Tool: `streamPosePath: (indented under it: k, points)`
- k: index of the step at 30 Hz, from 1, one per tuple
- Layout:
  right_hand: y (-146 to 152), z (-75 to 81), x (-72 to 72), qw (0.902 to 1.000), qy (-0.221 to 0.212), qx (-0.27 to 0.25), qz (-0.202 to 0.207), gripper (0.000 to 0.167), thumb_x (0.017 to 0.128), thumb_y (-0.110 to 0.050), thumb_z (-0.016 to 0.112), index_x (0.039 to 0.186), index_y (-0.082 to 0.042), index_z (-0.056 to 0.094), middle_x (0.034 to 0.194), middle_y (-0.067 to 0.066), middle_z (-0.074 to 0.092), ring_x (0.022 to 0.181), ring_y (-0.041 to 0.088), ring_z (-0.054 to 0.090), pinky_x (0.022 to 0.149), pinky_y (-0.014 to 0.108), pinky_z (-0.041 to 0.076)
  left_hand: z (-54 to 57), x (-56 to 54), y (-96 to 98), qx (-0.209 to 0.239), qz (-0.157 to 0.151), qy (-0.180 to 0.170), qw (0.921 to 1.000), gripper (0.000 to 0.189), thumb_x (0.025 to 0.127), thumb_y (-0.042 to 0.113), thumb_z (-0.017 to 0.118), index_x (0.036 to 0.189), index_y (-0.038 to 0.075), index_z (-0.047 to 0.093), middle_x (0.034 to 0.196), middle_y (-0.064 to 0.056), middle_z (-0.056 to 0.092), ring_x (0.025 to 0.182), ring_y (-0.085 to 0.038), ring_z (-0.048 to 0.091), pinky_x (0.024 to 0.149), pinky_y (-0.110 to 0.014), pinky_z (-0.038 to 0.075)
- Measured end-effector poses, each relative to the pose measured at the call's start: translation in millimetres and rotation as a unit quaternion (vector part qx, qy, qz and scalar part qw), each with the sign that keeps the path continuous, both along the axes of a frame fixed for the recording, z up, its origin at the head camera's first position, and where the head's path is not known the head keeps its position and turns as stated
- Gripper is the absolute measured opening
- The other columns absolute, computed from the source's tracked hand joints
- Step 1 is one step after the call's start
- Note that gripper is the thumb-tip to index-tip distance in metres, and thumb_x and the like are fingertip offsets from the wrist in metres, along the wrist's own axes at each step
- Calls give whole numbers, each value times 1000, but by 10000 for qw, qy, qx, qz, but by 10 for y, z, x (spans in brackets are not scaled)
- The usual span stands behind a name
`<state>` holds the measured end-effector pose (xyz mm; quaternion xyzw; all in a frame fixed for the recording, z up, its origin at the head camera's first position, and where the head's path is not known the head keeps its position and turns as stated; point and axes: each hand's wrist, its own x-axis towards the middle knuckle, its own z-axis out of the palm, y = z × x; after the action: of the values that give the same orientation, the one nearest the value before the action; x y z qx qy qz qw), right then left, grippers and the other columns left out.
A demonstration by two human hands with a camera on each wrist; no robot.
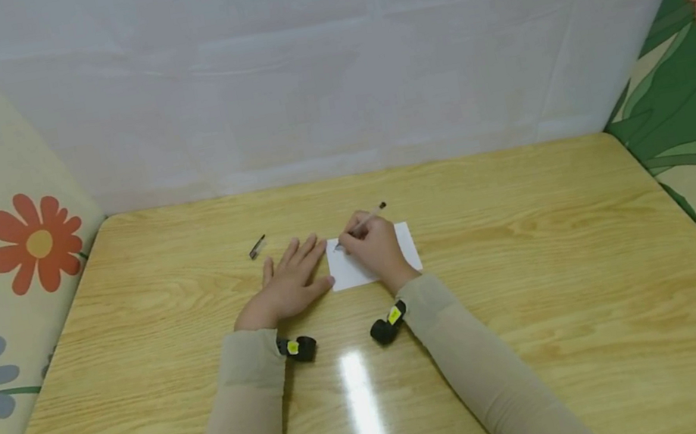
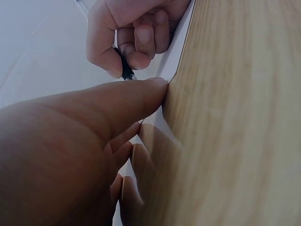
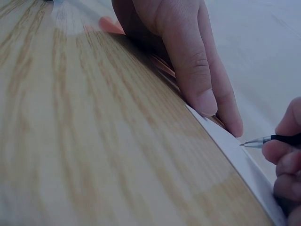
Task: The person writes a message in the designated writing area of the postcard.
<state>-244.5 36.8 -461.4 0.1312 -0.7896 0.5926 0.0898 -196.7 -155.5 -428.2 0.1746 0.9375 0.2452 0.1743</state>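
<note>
A white sheet of paper lies on the wooden table. My right hand rests over it and pinches a pen with a clear barrel and dark grip. The pen slants, its tip down near the paper's upper left part. In the right wrist view the metal tip of the pen is right at the paper. My left hand lies flat with fingers spread, thumb and index fingertip at the paper's left edge. In the left wrist view the thumb of the left hand presses by the paper's corner.
A pen cap lies on the table up and left of the left hand. Black wrist cameras sit at both cuffs. A white sheet wall stands behind the table, with flower-patterned panels on both sides.
</note>
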Motion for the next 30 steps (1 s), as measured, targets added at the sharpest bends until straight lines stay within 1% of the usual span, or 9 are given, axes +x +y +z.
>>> streamPosePath:
  k: [9, 16, 25, 30]
  points:
    - [-4, -3, 8, 10000, -86, -21, -12, 10, 83, -6, 67, 73, -6, 68, 68, 1, 63, 61, 12, 56, 57, 22, 44, 2, 7, -3, -33, 1, -19, 10000, 71, 107, 38, 49, 164, 12, 15, 171, -10, 4, 155, -35, -9, 115, -66, -17]
    - [3, -14, 14, 9999, -100, -7, 4, 10, 83, -5, 66, 73, -6, 67, 68, 1, 62, 62, 11, 57, 58, 21, 44, 4, 13, 3, -25, -5, 0, 10000, 72, 106, 38, 49, 164, 12, 15, 170, -10, 4, 155, -36, -9, 115, -66, -17]
    - [-2, -7, 9, 9998, -178, 3, -20, 10, 82, -4, 67, 72, -6, 65, 66, 0, 61, 61, 9, 54, 55, 21, 42, 3, 9, 4, -35, -20, 26, 10000, 71, 107, 38, 48, 164, 11, 15, 170, -10, 4, 155, -36, -9, 115, -66, -18]
    - [1, -8, 1, 9999, -102, 63, -13, 10, 83, -5, 66, 73, -6, 66, 67, 0, 61, 62, 10, 54, 56, 21, 42, -7, -2, -4, -36, -12, 24, 10000, 71, 107, 39, 48, 164, 12, 15, 171, -10, 4, 155, -36, -9, 115, -66, -18]
